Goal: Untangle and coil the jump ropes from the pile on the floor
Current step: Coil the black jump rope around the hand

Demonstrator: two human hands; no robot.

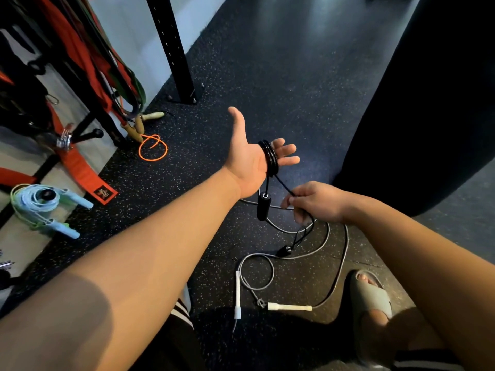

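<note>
The speckled floor (294, 62) holds what is left of the pile; one rope is mid-coil and another waits. The left hand (249, 162) is stretched out palm up, fingers straight and thumb wide, serving as the spool; the black rope (270, 159) is wound in several turns round its fingers. The right hand (316, 203) sits just below it, pinching the loose black strand between thumb and curled fingers.

The grey rope (345, 253) sprawls in open loops on the floor under both hands; the black tail seems to cross it, so the next wrap likely calls for lifting the strand free of the grey before feeding it on. A blue rope (34, 202) lies coiled far left; an orange rope (152, 151) lies by the rack.

One black handle (263, 207) hangs from the coil; the other (284, 250) lies on the floor; two white handles (289, 307) rest near the foot.

No box or bin is in view.
</note>
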